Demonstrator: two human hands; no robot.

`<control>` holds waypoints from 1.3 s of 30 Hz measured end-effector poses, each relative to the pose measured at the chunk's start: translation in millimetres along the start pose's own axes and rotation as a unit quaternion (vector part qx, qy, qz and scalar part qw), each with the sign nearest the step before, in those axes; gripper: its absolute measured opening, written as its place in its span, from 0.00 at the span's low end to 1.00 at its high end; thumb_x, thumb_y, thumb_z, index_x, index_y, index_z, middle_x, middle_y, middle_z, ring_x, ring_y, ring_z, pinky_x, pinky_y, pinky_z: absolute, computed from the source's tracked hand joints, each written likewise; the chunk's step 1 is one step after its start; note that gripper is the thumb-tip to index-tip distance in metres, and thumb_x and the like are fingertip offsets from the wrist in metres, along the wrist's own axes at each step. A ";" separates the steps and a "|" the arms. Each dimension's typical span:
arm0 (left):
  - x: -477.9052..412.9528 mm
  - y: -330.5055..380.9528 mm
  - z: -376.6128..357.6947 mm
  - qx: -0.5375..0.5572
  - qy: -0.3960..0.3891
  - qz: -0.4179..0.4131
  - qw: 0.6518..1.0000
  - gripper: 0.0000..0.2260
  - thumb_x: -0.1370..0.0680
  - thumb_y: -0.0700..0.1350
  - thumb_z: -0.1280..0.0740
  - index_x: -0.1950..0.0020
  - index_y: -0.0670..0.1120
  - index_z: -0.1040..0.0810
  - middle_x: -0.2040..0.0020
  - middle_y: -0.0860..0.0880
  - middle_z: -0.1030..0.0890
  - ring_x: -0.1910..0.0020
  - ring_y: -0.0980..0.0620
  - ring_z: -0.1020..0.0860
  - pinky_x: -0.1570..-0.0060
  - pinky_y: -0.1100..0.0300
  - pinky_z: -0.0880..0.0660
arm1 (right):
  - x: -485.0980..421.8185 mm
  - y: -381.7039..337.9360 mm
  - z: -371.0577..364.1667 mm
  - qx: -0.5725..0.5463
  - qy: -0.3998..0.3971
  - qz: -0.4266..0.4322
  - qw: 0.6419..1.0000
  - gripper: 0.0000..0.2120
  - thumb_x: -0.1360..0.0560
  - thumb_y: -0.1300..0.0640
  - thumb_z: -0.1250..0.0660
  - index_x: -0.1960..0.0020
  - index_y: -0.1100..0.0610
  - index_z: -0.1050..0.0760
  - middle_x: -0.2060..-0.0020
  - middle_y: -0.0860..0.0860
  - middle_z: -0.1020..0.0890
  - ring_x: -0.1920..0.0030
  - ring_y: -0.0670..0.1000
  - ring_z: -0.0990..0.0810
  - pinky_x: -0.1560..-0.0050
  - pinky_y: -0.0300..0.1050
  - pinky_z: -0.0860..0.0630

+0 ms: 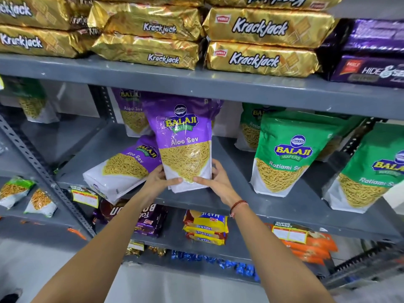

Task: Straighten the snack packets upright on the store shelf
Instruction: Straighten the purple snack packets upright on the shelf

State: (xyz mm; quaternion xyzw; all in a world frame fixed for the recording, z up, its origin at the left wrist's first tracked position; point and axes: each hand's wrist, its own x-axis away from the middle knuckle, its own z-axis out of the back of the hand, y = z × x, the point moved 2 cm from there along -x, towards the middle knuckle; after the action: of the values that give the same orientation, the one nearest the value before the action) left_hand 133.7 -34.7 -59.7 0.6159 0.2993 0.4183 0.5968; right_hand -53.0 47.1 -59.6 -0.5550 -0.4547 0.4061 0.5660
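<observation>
I grip the purple packet (184, 142) at its base, left hand (158, 179) and right hand (215, 180) clasping opposite lower corners to seat it upright on the middle shelf (218, 197). Label reads "Balaji Wafers Aloo Sev". A fallen packet (122, 169) leans just beside it.

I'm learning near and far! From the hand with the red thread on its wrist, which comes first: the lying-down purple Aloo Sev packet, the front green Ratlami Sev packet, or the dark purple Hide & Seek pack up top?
From the right hand:
1. Green Ratlami Sev packet, standing just to its right.
2. Lying-down purple Aloo Sev packet, to the left, past the held packet.
3. Dark purple Hide & Seek pack, upper shelf, far right.
</observation>
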 end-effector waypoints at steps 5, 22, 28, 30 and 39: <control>-7.5 7.1 -13.8 -0.027 -0.013 -0.027 0.999 0.29 0.33 0.36 0.25 0.35 0.44 0.31 0.45 0.50 0.20 0.51 0.63 0.22 0.61 0.74 0.24 | -2.8 -3.0 16.1 0.036 0.003 0.010 0.999 0.40 0.37 0.62 0.22 0.32 0.53 0.38 0.38 0.52 0.23 0.40 0.48 0.23 0.47 0.37 0.21; -47.8 -13.0 -46.9 -0.113 -0.074 -0.046 0.990 0.34 0.36 0.35 0.23 0.35 0.46 0.34 0.37 0.44 0.23 0.37 0.46 0.25 0.36 0.44 0.28 | -11.1 32.0 57.4 0.102 0.072 0.003 0.992 0.34 0.37 0.64 0.23 0.40 0.43 0.35 0.40 0.51 0.22 0.37 0.51 0.24 0.34 0.55 0.27; -58.1 -10.0 -44.5 -0.139 -0.101 -0.030 0.985 0.37 0.35 0.35 0.24 0.30 0.44 0.38 0.34 0.42 0.25 0.36 0.45 0.25 0.35 0.44 0.29 | -6.6 40.9 51.3 0.092 0.105 0.021 0.990 0.37 0.36 0.63 0.22 0.34 0.49 0.36 0.38 0.52 0.24 0.36 0.52 0.25 0.35 0.51 0.27; -56.1 -11.2 -41.9 -0.148 -0.079 -0.032 0.985 0.37 0.34 0.35 0.24 0.30 0.43 0.38 0.34 0.41 0.25 0.37 0.44 0.25 0.36 0.49 0.28 | 1.6 43.3 47.0 0.087 0.142 0.027 0.986 0.40 0.37 0.61 0.22 0.31 0.53 0.38 0.36 0.52 0.25 0.37 0.50 0.25 0.36 0.46 0.26; -41.1 26.9 40.9 -0.208 0.071 -0.175 0.960 0.24 0.29 0.40 0.28 0.34 0.41 0.30 0.37 0.41 0.24 0.40 0.46 0.24 0.43 0.55 0.26 | 43.2 52.9 -37.1 0.097 0.340 0.126 0.927 0.08 0.29 0.53 0.28 0.54 0.52 0.25 0.58 0.55 0.20 0.58 0.53 0.21 0.61 0.39 0.24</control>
State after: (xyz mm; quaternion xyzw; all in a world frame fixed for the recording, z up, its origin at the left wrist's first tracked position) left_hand 146.5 -93.1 -37.1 0.3844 0.3507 0.4032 0.7528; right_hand -3.7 82.1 -108.5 -0.6549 -0.1195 0.3033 0.6817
